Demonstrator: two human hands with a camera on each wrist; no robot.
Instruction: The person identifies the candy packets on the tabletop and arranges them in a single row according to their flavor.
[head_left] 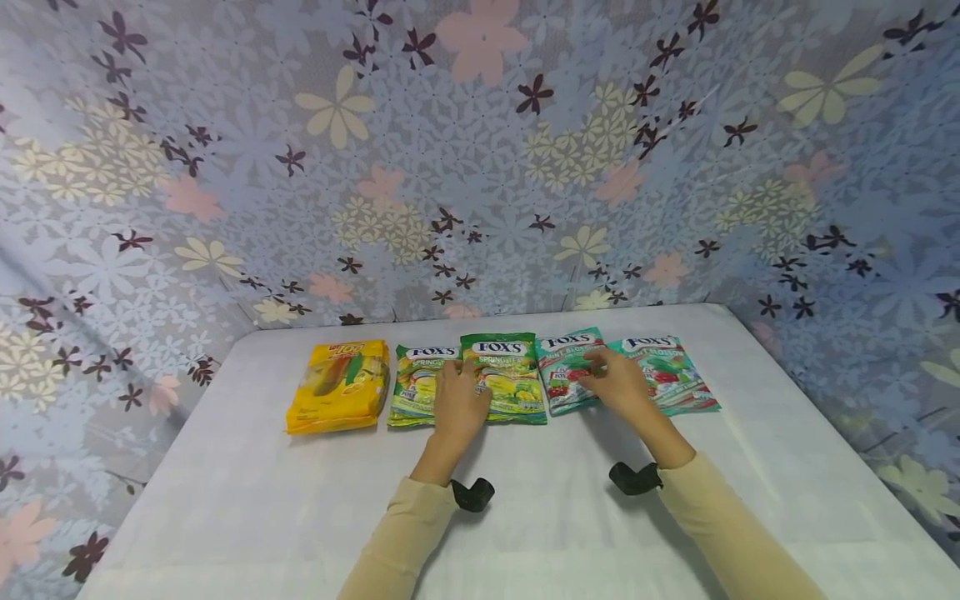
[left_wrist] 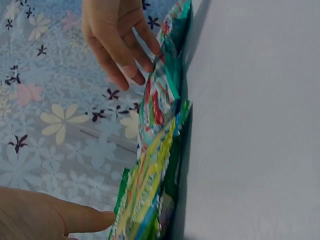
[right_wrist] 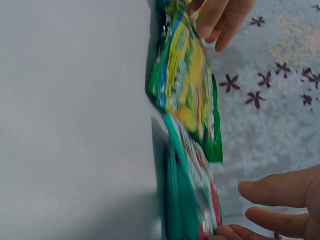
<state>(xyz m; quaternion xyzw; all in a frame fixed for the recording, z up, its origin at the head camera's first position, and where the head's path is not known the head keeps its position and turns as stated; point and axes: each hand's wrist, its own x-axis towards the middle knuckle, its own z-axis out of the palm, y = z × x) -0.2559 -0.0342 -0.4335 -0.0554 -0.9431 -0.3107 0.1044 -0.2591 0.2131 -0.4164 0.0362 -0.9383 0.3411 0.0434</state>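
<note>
Two green-and-yellow Fox's candy bags lie side by side in the head view, the left one [head_left: 407,400] slightly overlapped by the right one [head_left: 519,385]. My left hand [head_left: 459,400] is over them, fingers extended and thumb at the right bag. Further right are two teal Fox's candy bags, a tilted one [head_left: 558,375] and another [head_left: 678,379] beside it. My right hand [head_left: 622,385] is above where these two meet. In the right wrist view its thumb and fingers [right_wrist: 277,217] are spread, with lower fingertips at the teal bag [right_wrist: 182,200].
A yellow candy bag [head_left: 337,396] lies at the left end of the row. All the bags rest on a white-covered table [head_left: 540,517], near its back edge. A flower-patterned cloth [head_left: 480,167] hangs behind. Each wrist wears a black camera mount [head_left: 472,495].
</note>
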